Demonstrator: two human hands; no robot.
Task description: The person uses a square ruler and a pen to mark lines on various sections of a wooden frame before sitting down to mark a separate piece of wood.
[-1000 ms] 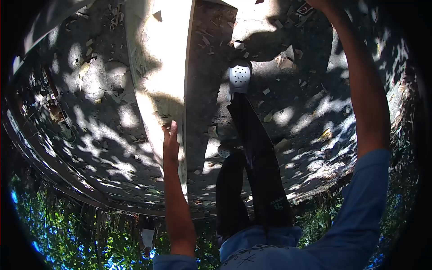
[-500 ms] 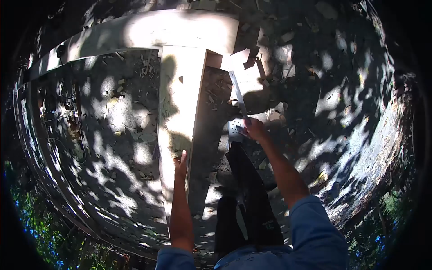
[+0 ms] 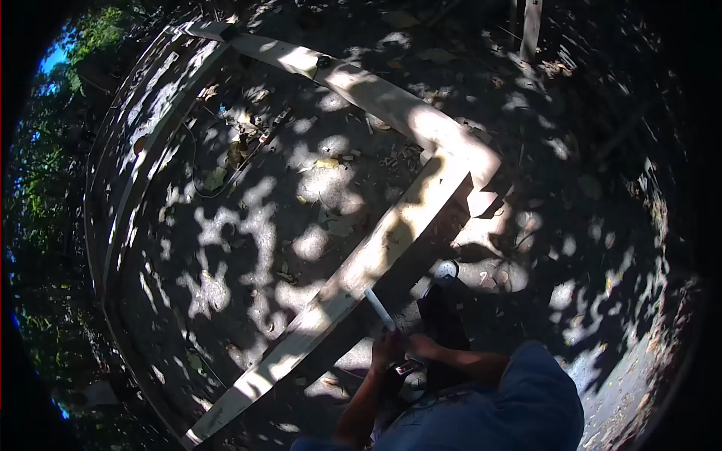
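1. Grip, head view: the left hand (image 3: pixel 385 350) and right hand (image 3: pixel 423 346) are close together in front of the body, at the lower end of a pale blade (image 3: pixel 380 310). At least one is clamped on it, but shade blurs the fingers and I cannot tell which.
2. The blade slants up and to the left from the hands, its tip at the near edge of a long plank (image 3: pixel 338 297); whether tip and wood touch, I cannot tell.
3. The plank runs diagonally, from the lower left to a corner where it meets a long beam (image 3: pixel 380 98). Its near edge faces the person, with a band of dark shadow alongside.
4. On that near side, a strip of ground lies between the plank's edge and a pale shoe (image 3: pixel 446 268); the hands are over this side, apart from the wood.
5. Just outside the corner is a small wood block (image 3: pixel 481 201), near the beam's end edge.
6. Beyond the plank's far edge, a wide patch of sun-flecked ground stretches to a rail (image 3: pixel 162 124) at the left.
7. To the right of the shoe, more leaf-strewn ground gives side room.
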